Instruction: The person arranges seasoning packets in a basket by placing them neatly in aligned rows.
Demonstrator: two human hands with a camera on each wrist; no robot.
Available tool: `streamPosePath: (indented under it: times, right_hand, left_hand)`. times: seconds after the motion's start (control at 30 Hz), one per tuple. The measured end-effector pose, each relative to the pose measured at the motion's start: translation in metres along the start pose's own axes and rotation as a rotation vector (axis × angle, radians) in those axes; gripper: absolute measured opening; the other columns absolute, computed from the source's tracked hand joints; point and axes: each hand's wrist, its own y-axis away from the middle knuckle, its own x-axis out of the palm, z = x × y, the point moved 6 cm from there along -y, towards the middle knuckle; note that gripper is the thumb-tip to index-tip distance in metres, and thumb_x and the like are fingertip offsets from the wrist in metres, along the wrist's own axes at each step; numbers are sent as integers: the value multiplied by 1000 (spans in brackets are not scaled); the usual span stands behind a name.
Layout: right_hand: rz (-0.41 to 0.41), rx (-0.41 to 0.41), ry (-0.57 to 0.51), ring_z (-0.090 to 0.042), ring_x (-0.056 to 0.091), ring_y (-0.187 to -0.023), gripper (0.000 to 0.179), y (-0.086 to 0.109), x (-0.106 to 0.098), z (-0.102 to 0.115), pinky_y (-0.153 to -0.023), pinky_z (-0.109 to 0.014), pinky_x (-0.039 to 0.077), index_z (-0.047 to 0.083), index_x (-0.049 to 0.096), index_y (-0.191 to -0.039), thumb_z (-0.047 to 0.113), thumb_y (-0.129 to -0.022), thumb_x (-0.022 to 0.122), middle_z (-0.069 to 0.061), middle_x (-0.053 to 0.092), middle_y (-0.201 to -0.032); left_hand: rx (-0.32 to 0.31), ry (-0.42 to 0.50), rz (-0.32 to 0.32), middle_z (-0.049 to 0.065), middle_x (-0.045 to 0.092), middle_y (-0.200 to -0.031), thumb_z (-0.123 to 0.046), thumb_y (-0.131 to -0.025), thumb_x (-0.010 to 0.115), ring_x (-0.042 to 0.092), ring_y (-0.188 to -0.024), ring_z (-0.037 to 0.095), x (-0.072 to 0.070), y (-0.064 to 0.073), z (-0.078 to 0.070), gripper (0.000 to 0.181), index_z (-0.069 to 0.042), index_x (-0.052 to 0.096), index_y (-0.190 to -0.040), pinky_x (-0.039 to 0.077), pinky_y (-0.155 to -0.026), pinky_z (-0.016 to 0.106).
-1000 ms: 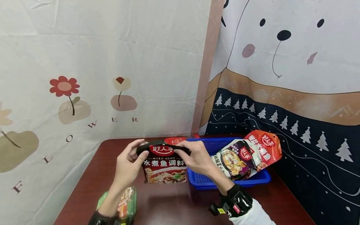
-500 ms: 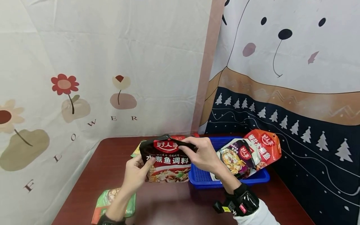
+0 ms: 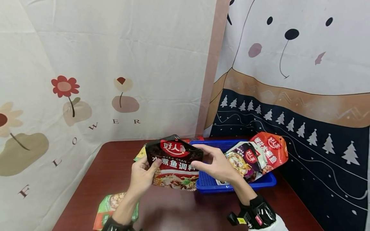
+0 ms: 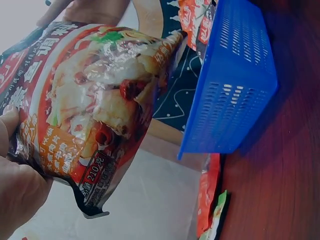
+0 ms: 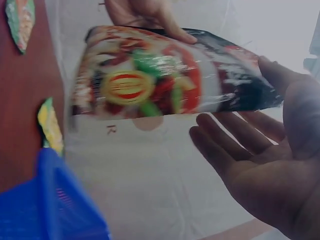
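Boiled-fish seasoning packet (image 3: 175,164), black and red, held between two hands. Head view: the packet is raised above the dark red table (image 3: 86,179), just left of the blue plastic basket (image 3: 215,190), in which lean a purple-and-white packet (image 3: 245,158) and a red packet (image 3: 273,149); the left hand (image 3: 142,175) pinches its left edge, thumb in front. Left wrist view: that thumb and the fingers behind it grip the edge, while the bulging lower end hangs apart from the basket. Right wrist view: the right hand (image 3: 218,163) is well opened, fingers loosely extended, thumb at the top corner; whether the thumb presses cannot be told. Probable fault: with support largely one-sided, the heavy end could twist; should the glossy film slide under the left thumb, the packet might drop or strike the basket rim.
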Motion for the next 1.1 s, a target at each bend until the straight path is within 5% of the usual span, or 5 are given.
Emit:
streamPosePath:
  times: [0.2,0.83,1.1]
  right_hand:
    - [106,22,-101,-14,81,-107,44,11,17,-13,-90,-33,70,9,68,-150,13,-107,78,-18,79,-135]
    - [89,100,-147,-14,79,-118,48,20,29,-22,-98,-30,68,8,61,-156,15,-110,73,-20,78,-139]
    - [10,3,-142,-14,81,-119,47,22,28,-20,-99,-32,69,9,63,-155,6,-109,73,-20,79,-139]
  left_hand:
    - [15,24,14,-7,58,-68,-5,-108,74,57,-63,4,5,-1,-5,6,-1,79,-109,51,-57,24]
    - [-24,58,94,-9,76,-81,-9,-110,73,73,-74,6,18,-6,-7,17,2,79,-122,63,-65,26]
    - [-20,58,127,-6,56,-71,-10,-110,74,52,-65,3,24,-9,-4,15,-1,78,-121,48,-59,23]
